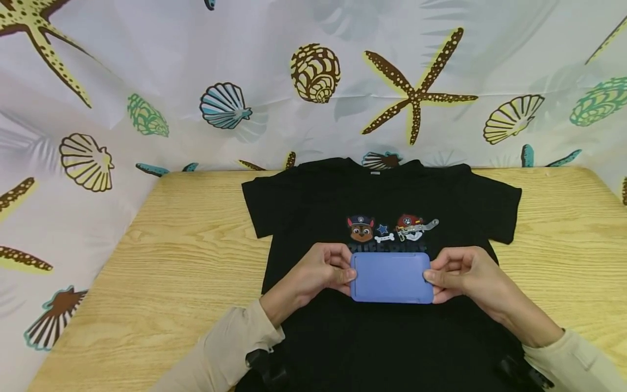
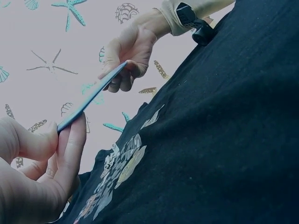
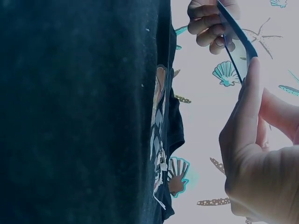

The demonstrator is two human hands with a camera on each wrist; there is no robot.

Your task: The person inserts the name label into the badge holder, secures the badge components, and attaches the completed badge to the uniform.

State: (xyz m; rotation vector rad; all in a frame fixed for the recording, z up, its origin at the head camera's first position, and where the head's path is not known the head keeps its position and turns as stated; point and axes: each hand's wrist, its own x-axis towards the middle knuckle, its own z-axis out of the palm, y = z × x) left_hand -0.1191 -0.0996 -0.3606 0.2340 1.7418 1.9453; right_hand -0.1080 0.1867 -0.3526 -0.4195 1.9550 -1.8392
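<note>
Blue and rectangular, a flat holder point(image 1: 392, 279) is raised just above a black T-shirt point(image 1: 313, 218), below its printed dogs point(image 1: 361, 230). The person's left hand point(image 1: 323, 269) pinches one short end between thumb and fingers; the right hand point(image 1: 460, 275) pinches the opposite end the same way. Beyond the holder, a metal clip point(image 1: 416, 230) lies over the right-hand printed dog. The shirt is spread on a wood-grain table point(image 1: 186, 245), with a shell-and-starfish patterned cloth point(image 1: 274, 49) hanging behind.
</note>
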